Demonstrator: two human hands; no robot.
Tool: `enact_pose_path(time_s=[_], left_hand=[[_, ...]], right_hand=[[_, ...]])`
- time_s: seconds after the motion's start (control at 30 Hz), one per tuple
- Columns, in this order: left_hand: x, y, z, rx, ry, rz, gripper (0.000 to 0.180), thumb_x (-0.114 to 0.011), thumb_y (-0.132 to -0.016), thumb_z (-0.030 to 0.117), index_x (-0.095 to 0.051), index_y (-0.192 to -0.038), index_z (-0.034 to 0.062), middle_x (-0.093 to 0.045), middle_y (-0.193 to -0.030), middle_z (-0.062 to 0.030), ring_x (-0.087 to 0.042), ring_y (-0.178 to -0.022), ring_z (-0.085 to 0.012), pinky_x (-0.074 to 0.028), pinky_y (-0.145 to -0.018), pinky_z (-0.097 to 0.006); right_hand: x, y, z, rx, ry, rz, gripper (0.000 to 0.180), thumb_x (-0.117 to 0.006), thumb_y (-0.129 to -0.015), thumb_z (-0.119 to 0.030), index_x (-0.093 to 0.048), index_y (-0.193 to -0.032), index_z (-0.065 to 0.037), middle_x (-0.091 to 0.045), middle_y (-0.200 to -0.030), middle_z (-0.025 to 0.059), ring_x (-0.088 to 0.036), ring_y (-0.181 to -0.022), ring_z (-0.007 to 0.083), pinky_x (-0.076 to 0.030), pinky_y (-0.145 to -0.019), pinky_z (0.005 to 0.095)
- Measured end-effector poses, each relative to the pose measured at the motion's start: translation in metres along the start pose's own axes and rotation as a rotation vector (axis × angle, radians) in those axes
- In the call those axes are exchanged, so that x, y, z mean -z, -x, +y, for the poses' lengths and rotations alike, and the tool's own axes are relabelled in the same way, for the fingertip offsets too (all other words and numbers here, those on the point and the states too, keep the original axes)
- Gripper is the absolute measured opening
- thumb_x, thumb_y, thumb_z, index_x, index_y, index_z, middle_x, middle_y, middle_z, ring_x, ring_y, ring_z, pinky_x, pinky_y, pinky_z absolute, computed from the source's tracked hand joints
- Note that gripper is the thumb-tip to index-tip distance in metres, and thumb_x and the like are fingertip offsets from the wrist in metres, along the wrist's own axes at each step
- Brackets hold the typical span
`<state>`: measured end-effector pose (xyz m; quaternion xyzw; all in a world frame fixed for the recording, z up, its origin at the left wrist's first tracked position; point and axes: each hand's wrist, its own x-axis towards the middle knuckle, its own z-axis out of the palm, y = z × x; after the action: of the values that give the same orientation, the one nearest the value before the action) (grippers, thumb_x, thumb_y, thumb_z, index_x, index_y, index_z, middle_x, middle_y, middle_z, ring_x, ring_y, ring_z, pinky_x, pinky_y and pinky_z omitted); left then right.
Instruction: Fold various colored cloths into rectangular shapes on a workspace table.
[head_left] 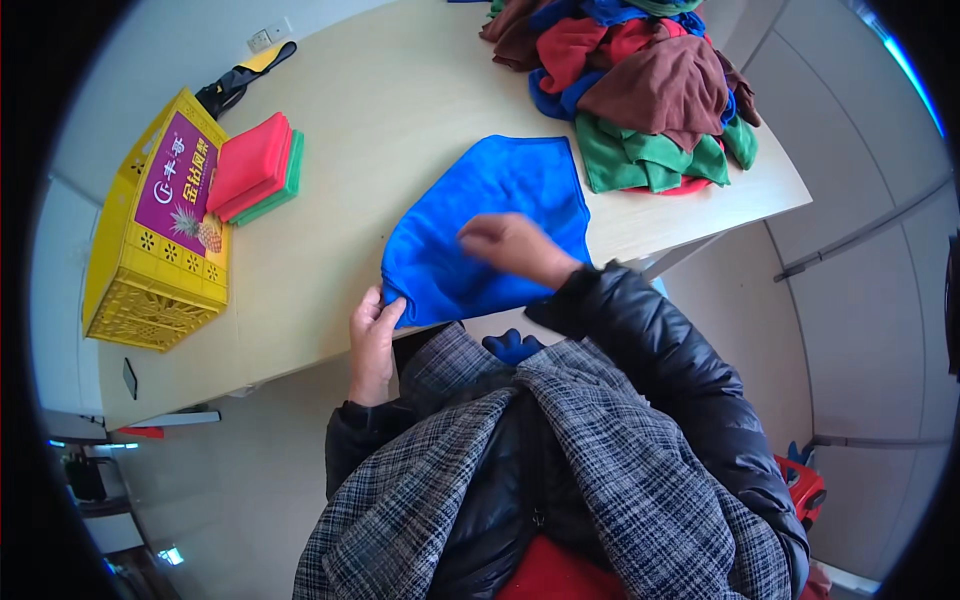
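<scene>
A blue cloth (480,215) lies spread on the table in front of me, its near edge at the table's front edge. My left hand (375,335) pinches the cloth's near left corner between thumb and fingers. Over the middle of the cloth is my right hand (510,247), slightly blurred, with its fingers curled together. Whether those fingers touch the cloth or hold anything I cannot tell. A few soft wrinkles run across the cloth near my hands.
A heap of red, brown, green and blue cloths (655,95) sits at the table's far right. To the left, folded red and green cloths (255,170) are stacked beside a yellow crate (160,300). A black and yellow strap-like item (245,80) and a small dark flat object (130,378) lie on the table (360,100).
</scene>
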<state>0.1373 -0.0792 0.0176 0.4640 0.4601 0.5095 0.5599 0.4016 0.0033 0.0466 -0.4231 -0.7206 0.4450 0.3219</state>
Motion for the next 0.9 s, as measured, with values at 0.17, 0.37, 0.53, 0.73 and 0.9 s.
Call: enact_pose_path(time_s=[0.17,0.37,0.53,0.73,0.9], left_hand=[[0.026,0.007,0.009,0.107,-0.093,-0.174,0.036,-0.059,-0.095,0.008,-0.056,-0.129,-0.0019,-0.067,-0.113,-0.0053,-0.062,-0.099,-0.0113,-0.048,-0.088,-0.026],[0.030,0.008,0.024,0.142,-0.299,-0.227,0.028,-0.060,-0.094,0.007,-0.060,-0.120,-0.0014,-0.066,-0.103,-0.0045,-0.060,-0.092,-0.0114,-0.048,-0.084,-0.026],[0.021,0.008,0.031,0.143,-0.341,-0.119,0.027,-0.060,-0.093,0.009,-0.060,-0.118,0.0007,-0.067,-0.100,-0.0087,-0.063,-0.092,-0.0132,-0.049,-0.082,-0.028],[0.000,-0.009,0.081,-0.039,-1.061,-0.003,0.028,-0.060,-0.090,0.009,-0.061,-0.118,0.0034,-0.066,-0.108,-0.0172,-0.066,-0.099,-0.0293,-0.052,-0.083,-0.037],[-0.034,-0.067,0.119,-0.579,-0.935,-0.122,0.043,-0.060,-0.084,0.001,-0.059,-0.128,0.0039,-0.062,-0.125,-0.0187,-0.060,-0.118,-0.0358,-0.049,-0.100,-0.042]], right_hand=[[0.107,-0.015,0.073,-0.027,0.446,0.537,0.031,-0.065,-0.089,-0.025,-0.068,-0.113,-0.006,-0.072,-0.100,0.0175,-0.069,-0.095,0.0361,-0.055,-0.085,0.0419],[0.144,-0.059,0.126,0.032,0.756,0.588,0.042,-0.067,-0.086,-0.028,-0.065,-0.121,-0.005,-0.071,-0.104,0.0184,-0.066,-0.103,0.0396,-0.053,-0.092,0.0451],[0.148,-0.088,0.122,-0.266,0.809,0.413,0.045,-0.070,-0.086,-0.025,-0.063,-0.124,-0.003,-0.071,-0.104,0.0141,-0.068,-0.100,0.0352,-0.052,-0.092,0.0422],[0.154,-0.071,0.084,-0.078,0.145,0.334,0.037,-0.071,-0.089,-0.017,-0.063,-0.122,-0.002,-0.069,-0.096,0.0025,-0.064,-0.088,0.0143,-0.051,-0.081,0.0278],[0.130,-0.029,-0.039,0.153,-0.037,0.145,0.022,-0.066,-0.096,-0.006,-0.063,-0.117,-0.003,-0.063,-0.096,-0.0055,-0.055,-0.088,0.0034,-0.045,-0.079,0.0192]])
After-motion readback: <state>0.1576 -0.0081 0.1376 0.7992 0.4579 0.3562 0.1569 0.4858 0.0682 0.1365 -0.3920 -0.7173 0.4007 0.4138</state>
